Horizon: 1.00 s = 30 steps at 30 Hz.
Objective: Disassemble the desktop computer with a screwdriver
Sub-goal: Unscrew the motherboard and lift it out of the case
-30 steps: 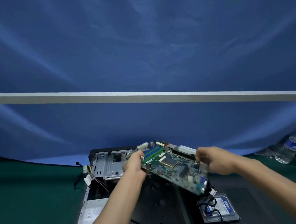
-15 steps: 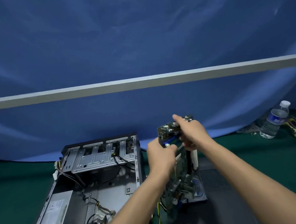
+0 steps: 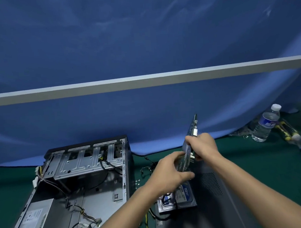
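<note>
Both hands hold the green motherboard (image 3: 192,128) on edge, nearly upright, above the dark side panel (image 3: 210,195). My right hand (image 3: 202,146) grips its upper part. My left hand (image 3: 171,171) grips its lower edge and covers much of it. The open computer case (image 3: 76,190) lies to the left, with its silver drive cage (image 3: 85,161), loose cables and the grey power supply (image 3: 32,221) inside. A hard drive (image 3: 179,201) with a blue label lies below my left hand. No screwdriver is clearly visible.
Small screws (image 3: 137,183) lie on the green table cover beside the case. Two water bottles (image 3: 265,123) and a yellow-black tool (image 3: 286,131) sit at the far right. A blue cloth backdrop with a grey rail (image 3: 143,80) rises behind the table.
The motherboard has come out of the case, swung from flat to upright and moved right over the side panel. The view has shifted, showing the case empty of the board.
</note>
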Motion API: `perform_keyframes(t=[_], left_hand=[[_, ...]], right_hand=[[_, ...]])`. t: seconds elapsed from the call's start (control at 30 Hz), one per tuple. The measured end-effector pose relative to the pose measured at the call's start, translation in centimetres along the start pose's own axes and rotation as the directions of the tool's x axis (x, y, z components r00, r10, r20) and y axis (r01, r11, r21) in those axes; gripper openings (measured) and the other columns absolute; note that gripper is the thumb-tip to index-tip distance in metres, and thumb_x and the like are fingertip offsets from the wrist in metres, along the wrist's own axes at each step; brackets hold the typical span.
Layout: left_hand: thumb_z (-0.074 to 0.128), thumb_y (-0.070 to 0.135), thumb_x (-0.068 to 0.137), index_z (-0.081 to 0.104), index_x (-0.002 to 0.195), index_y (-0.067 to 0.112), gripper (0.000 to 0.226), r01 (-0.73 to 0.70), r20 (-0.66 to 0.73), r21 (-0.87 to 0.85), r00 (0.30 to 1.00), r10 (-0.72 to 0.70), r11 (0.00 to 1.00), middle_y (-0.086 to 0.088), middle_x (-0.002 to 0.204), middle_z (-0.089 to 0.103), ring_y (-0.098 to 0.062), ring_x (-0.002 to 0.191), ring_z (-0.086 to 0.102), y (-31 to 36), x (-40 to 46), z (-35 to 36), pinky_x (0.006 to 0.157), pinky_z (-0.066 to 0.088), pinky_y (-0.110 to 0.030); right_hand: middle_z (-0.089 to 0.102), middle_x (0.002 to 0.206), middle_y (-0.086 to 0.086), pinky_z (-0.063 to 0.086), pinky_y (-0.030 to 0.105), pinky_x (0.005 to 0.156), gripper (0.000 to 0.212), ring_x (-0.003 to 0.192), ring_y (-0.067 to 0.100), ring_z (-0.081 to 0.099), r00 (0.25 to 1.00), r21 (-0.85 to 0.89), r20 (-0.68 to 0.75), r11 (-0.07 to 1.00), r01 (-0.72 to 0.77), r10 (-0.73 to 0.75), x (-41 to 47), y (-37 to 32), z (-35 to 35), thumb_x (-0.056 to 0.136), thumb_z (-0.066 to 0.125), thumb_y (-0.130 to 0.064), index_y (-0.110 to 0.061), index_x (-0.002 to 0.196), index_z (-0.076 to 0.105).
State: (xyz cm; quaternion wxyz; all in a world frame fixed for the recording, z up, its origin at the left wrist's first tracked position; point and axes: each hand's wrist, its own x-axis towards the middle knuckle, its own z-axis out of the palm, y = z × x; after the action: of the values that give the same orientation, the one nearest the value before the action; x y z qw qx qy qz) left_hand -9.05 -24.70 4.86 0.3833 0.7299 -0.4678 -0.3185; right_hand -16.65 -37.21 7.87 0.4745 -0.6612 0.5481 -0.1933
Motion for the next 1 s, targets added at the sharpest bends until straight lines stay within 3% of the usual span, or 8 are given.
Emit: perform_keyframes(t=[0.07,0.17,0.27,0.33,0.53,0.8,1.0], left_hand=[[0.072,0.042,0.071,0.051,0.128,0.029,0.062,0.036,0.050,0.030,0.998,-0.038,0.999,0.024,0.107,0.057,0.004,0.100,0.055,-1.8,0.2,-0.6,0.086,0.045,-0.018],[0.063,0.031,0.083,0.056,0.124,0.019,0.043,0.132,0.075,0.185,0.986,-0.147,0.974,0.003,0.118,0.062,-0.013,0.105,0.059,-4.8,0.1,-1.2,0.095,0.047,-0.031],[0.052,0.026,0.088,0.062,0.113,0.018,0.028,0.190,-0.039,0.512,0.979,-0.199,0.838,-0.004,0.114,0.064,-0.020,0.105,0.058,-8.2,-0.4,-1.6,0.090,0.048,-0.032],[0.047,0.023,0.089,0.062,0.107,0.017,0.024,0.205,-0.082,0.638,0.977,-0.199,0.742,-0.007,0.109,0.063,-0.023,0.108,0.052,-10.4,-1.0,-1.9,0.089,0.045,-0.033],[0.039,0.023,0.089,0.057,0.082,0.021,0.019,0.008,0.010,0.820,1.000,-0.028,0.573,0.002,0.094,0.065,-0.017,0.093,0.045,-13.5,-2.6,-1.8,0.079,0.029,-0.027],[0.042,0.027,0.085,0.064,0.085,0.021,0.023,0.078,-0.096,0.744,0.995,-0.010,0.664,0.004,0.086,0.065,-0.013,0.085,0.047,-14.0,-2.5,-1.5,0.081,0.031,-0.023],[0.044,0.025,0.083,0.066,0.085,0.022,0.022,0.122,-0.152,0.685,0.988,-0.023,0.718,0.004,0.085,0.061,-0.011,0.077,0.039,-14.0,-2.4,-1.4,0.072,0.029,-0.019]], right_hand=[[0.048,0.052,0.003,0.032,0.027,0.046,0.020,0.049,0.022,0.042,0.994,-0.170,-0.029,0.980,0.099,-0.106,0.4,0.7,-0.7,0.072,0.059,-0.021,-0.012,0.059,0.046],[0.057,0.059,0.005,0.034,0.028,0.049,0.019,0.058,0.026,0.051,0.972,-0.384,-0.041,0.902,0.200,-0.233,0.7,1.4,-1.7,0.073,0.058,-0.023,-0.011,0.062,0.048],[0.053,0.062,0.002,0.032,0.030,0.049,0.021,0.060,0.026,0.051,0.955,-0.583,0.011,0.774,0.248,-0.297,0.4,3.0,-1.8,0.077,0.057,-0.025,-0.012,0.067,0.045],[0.051,0.067,0.000,0.032,0.029,0.055,0.020,0.063,0.026,0.048,0.948,-0.689,0.058,0.675,0.264,-0.312,0.1,4.7,-1.1,0.079,0.057,-0.027,-0.013,0.075,0.044],[0.068,0.094,0.008,0.036,0.031,0.063,0.023,0.087,0.030,0.065,0.937,-0.769,0.222,0.542,0.339,-0.271,-1.1,9.4,4.1,0.084,0.052,-0.022,-0.010,0.103,0.045],[0.067,0.102,0.008,0.040,0.030,0.063,0.034,0.093,0.027,0.065,0.965,-0.838,0.256,0.487,0.247,-0.049,0.2,12.6,9.2,0.087,0.048,-0.007,-0.007,0.119,0.035],[0.068,0.092,0.003,0.040,0.028,0.053,0.039,0.069,0.021,0.059,0.965,-0.853,0.260,0.478,0.209,0.043,0.4,16.1,10.4,0.088,0.049,-0.005,-0.009,0.122,0.031]])
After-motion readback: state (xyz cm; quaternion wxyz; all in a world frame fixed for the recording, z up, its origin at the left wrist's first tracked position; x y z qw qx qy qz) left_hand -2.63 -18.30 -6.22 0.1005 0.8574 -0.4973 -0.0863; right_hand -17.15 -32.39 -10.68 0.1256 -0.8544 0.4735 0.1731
